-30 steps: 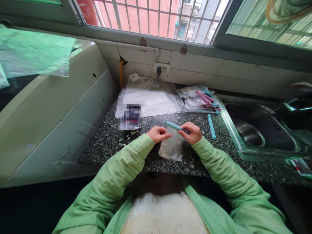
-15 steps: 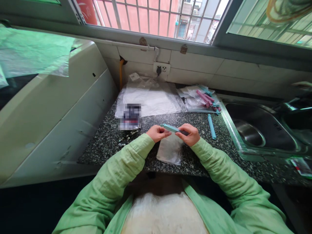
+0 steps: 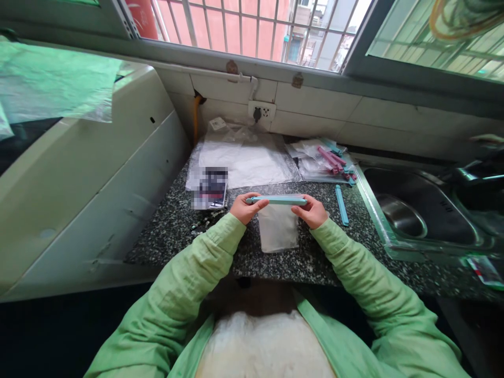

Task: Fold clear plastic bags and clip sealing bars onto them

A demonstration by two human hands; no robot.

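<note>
A long teal sealing clip (image 3: 276, 200) lies level across the top of a small clear plastic bag (image 3: 279, 229), which hangs down over the speckled granite counter (image 3: 173, 231). My left hand (image 3: 243, 208) pinches the clip's left end and my right hand (image 3: 311, 211) pinches its right end. Both sleeves are light green.
A second teal clip (image 3: 342, 205) lies on the counter to the right. Pink and teal clips on clear bags (image 3: 328, 159) sit at the back right, larger clear bags (image 3: 244, 157) at the back. A steel sink (image 3: 417, 210) is right; a white appliance (image 3: 79, 173) is left.
The clip went from tilted to level and slid left along the bag's top. My hands moved apart to its two ends, and the bag now hangs straight.
</note>
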